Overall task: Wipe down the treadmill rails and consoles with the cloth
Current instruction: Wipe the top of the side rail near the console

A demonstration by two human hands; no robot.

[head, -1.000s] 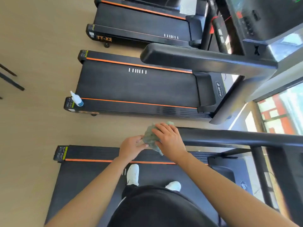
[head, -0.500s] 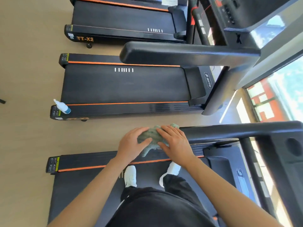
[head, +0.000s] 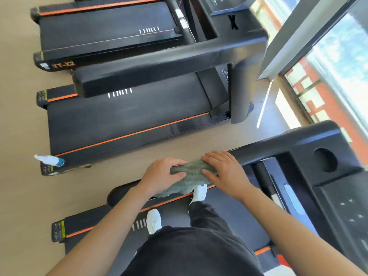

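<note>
Green cloth (head: 192,173), rail (head: 264,152) end (floor (head: 199,145) beside), left hand (head: 160,177) gripping, right hand (head: 226,172) pressing

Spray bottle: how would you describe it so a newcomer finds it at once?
Find the treadmill right beside the one the person stands on, then its rear corner on the near edge. The spray bottle sits there, the only white-and-blue object among black decks with orange stripes.

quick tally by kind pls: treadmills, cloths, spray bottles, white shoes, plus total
treadmills: 3
cloth: 1
spray bottle: 1
white shoes: 2
total: 7
</note>
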